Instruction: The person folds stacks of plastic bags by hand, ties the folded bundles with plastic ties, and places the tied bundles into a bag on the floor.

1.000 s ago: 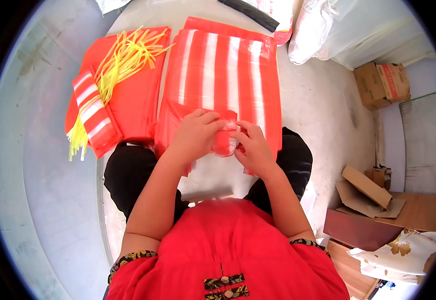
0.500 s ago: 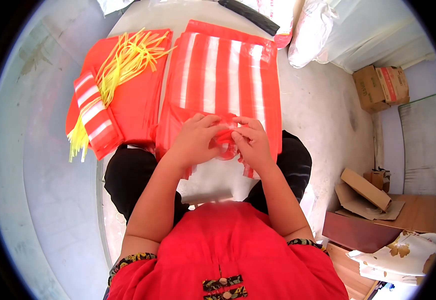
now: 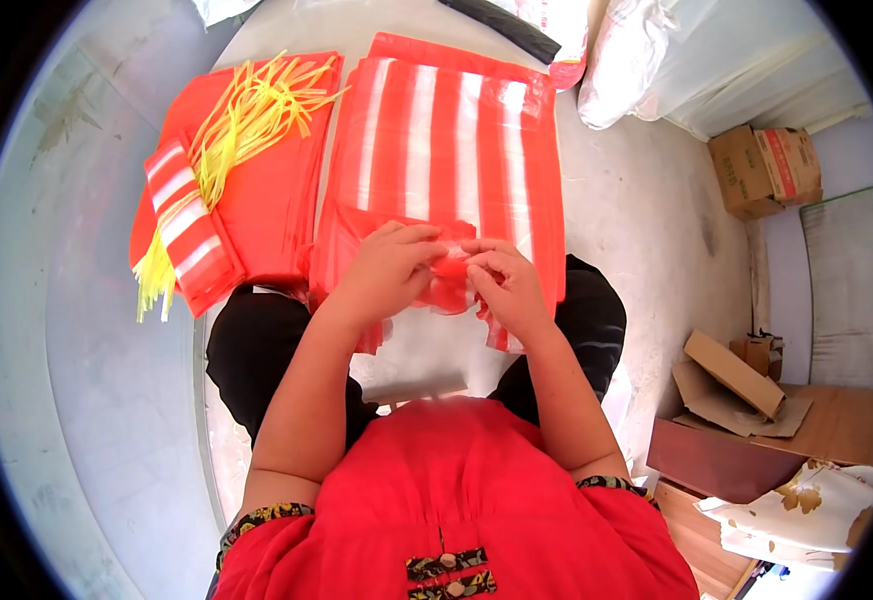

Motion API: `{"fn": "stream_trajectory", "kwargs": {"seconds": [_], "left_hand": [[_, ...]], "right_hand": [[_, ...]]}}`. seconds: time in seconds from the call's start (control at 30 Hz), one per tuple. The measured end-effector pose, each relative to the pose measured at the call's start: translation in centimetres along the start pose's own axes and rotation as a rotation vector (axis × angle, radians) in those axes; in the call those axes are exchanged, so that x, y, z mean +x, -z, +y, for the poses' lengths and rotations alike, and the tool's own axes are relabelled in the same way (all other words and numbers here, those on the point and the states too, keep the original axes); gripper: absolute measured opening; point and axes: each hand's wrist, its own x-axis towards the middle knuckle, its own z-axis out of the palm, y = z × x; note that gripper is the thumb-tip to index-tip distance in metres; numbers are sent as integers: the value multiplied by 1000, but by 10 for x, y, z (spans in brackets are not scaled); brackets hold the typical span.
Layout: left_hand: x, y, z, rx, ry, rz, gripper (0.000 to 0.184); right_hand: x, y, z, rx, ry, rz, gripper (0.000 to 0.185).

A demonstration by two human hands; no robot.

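Observation:
A stack of red-and-white striped plastic bags lies in front of me, its near edge reaching toward my lap. Over that near edge, my left hand pinches crumpled red film of the top plastic bag. Facing it, my right hand grips the same bunched film between thumb and fingers. A small gap with red, partly see-through film lies between the two hands. Exactly how the film is folded under the fingertips is hidden.
Left of the stack lies a pile of plain red plastic, with yellow strips and a folded striped bundle on it. A black roll and white bag are at the back. Cardboard boxes stand right.
Both hands stay at the stack's near edge, still on the film. The film between them has shifted and bunched differently, and the fingertips have moved slightly.

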Motion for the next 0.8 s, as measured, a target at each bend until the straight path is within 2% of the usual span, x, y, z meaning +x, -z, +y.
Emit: {"fn": "stream_trajectory", "kwargs": {"seconds": [0.1,0.2,0.33,0.4,0.43,0.5,0.6,0.63,0.73,0.8], "left_hand": [[-1,0,1,8,-21,34,33],[0,2,3,22,-27,45,27],[3,-4,2,63,-45,105,23],[4,-12,3,112,22,100,31],[5,-15,3,136,55,98,36],[6,-20,1,135,40,140,34],[8,-21,2,65,61,173,32],[9,-19,3,30,76,179,31],[11,-15,6,-13,102,159,32],[11,-16,7,-70,114,190,30]], "right_hand": [[-3,0,-5,12,-94,-6,10],[-2,-1,4,-13,22,33,10],[8,-4,6,-206,241,60,13],[10,-6,-2,-281,297,33,13],[9,-7,-6,-193,243,42,14],[6,-5,-8,-83,180,99,15],[12,18,14,-144,245,310,19],[10,25,15,4,154,384,25],[7,58,37,146,-30,467,25],[4,67,44,178,-83,427,35]]}}
